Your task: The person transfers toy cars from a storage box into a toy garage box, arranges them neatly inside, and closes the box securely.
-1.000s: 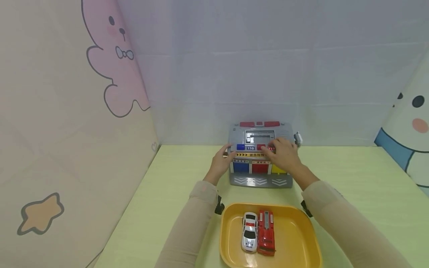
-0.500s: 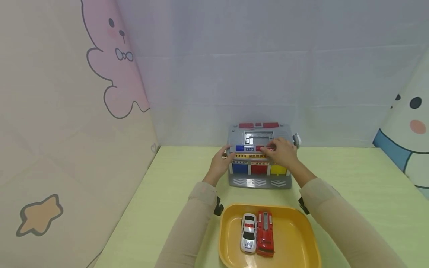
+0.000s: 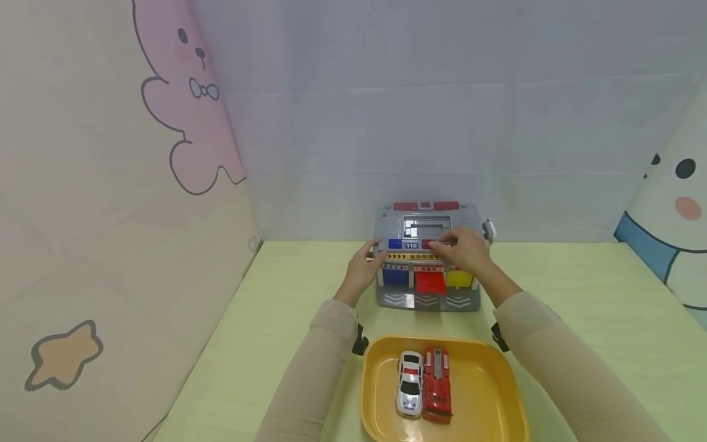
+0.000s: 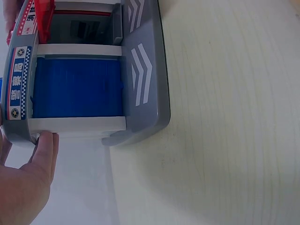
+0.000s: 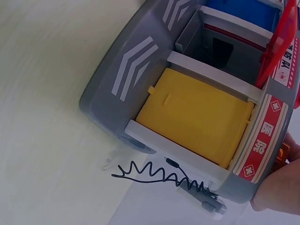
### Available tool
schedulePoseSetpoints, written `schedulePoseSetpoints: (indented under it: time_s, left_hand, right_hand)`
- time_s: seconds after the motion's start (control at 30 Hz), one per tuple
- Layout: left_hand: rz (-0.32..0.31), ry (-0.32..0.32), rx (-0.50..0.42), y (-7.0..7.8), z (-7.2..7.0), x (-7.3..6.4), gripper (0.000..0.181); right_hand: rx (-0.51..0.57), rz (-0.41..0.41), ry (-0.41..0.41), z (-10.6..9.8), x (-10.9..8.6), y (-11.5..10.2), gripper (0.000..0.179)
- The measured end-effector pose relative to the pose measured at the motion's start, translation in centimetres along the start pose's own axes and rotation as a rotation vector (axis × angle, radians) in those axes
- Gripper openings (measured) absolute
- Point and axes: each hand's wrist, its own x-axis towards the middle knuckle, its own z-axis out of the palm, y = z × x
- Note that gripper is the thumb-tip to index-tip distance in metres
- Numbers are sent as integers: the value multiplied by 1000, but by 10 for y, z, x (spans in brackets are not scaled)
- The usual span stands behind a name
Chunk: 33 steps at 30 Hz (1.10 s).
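Fingers spread, my left hand (image 3: 361, 272) braces the garage (image 3: 420, 263) by its left edge; my right hand (image 3: 469, 253), pinch unclear, touches the red button (image 3: 428, 244). Likely I'm opening the red door (image 3: 431, 283); next calls for easing off.

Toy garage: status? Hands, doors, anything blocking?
Left hand holding left edge of toy garage, right hand at red roof button. Red door open, blue door and yellow door shut. Yellow tray in front, apart; nothing seen blocking red door.
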Motion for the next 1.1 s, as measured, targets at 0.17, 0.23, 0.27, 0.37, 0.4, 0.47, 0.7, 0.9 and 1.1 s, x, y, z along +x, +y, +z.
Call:
schedulePoseSetpoints:
  time_s: [0.17, 0.23, 0.27, 0.37, 0.4, 0.47, 0.7, 0.9, 1.1]
  left_hand:
    - [15, -3, -6, 2, 0, -2, 48]
    - [22, -4, -10, 3, 1, -2, 48]
    - [22, -5, -11, 3, 1, -2, 48]
    - [22, -2, -12, 3, 2, -2, 47]
    - [21, -2, -11, 3, 2, -2, 47]
    - [18, -3, -11, 4, 2, -2, 47]
    - [14, -2, -9, 3, 2, -1, 48]
    - [11, 5, -10, 5, 0, -2, 47]
    - [10, 5, -3, 4, 0, -2, 47]
  right_hand:
    - [37, -12, -5, -2, -2, 2, 52]
    - [58, -9, -8, -4, -4, 3, 52]
    - [65, -8, -10, -4, -5, 3, 52]
    - [66, -11, -16, -6, -7, 3, 55]
    - [65, -11, -16, -6, -7, 3, 55]
    - [67, -13, -19, -6, -7, 3, 56]
    - [89, -35, -11, -12, -11, 1, 56]
    - [88, -53, 1, -16, -14, -4, 52]
    - [93, -81, 15, -17, -19, -6, 50]
